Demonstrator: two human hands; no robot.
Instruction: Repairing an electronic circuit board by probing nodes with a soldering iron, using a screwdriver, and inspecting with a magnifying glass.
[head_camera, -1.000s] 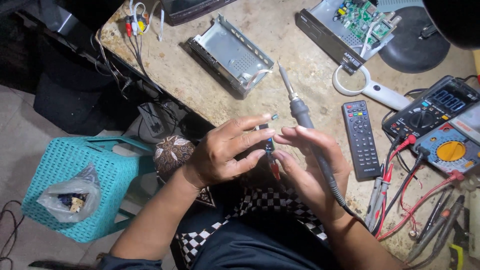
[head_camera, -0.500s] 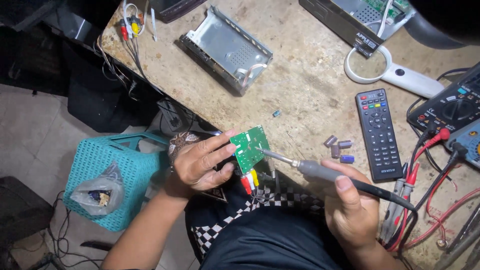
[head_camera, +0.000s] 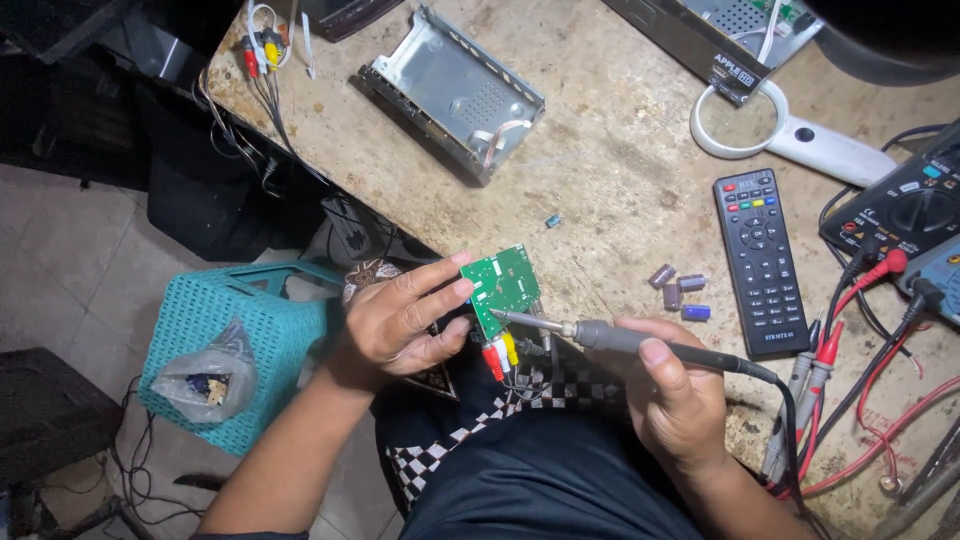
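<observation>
**Soldering iron tip on a hand-held circuit board**

I see the left hand (head_camera: 400, 320) grasping a small green circuit board (head_camera: 503, 286) by its left edge, thumb and fingertips pinching it so it stands tilted in the air at the near edge of the worktop (head_camera: 620, 180), above the lap. Red, yellow and white connector plugs (head_camera: 500, 352) hang from the board's lower side. The right hand (head_camera: 680, 400) is clenched around the handle of a soldering iron (head_camera: 610, 338), and the iron's tip touches the board near its lower left corner.

My judgement: the board is light, stiff and thin, and it would be fragile at its soldered parts, so the bare edges are the place to take hold. The iron should be taken only by its insulated handle, with its cable trailing to the right.

Nearby on the worktop lie 4 small capacitors (head_camera: 678, 289), a black remote control (head_camera: 762, 258), an open metal chassis (head_camera: 452, 92), a white magnifier (head_camera: 790, 135) and multimeter leads (head_camera: 850, 320). A teal plastic basket (head_camera: 240, 340) stands on the floor at the left.
</observation>
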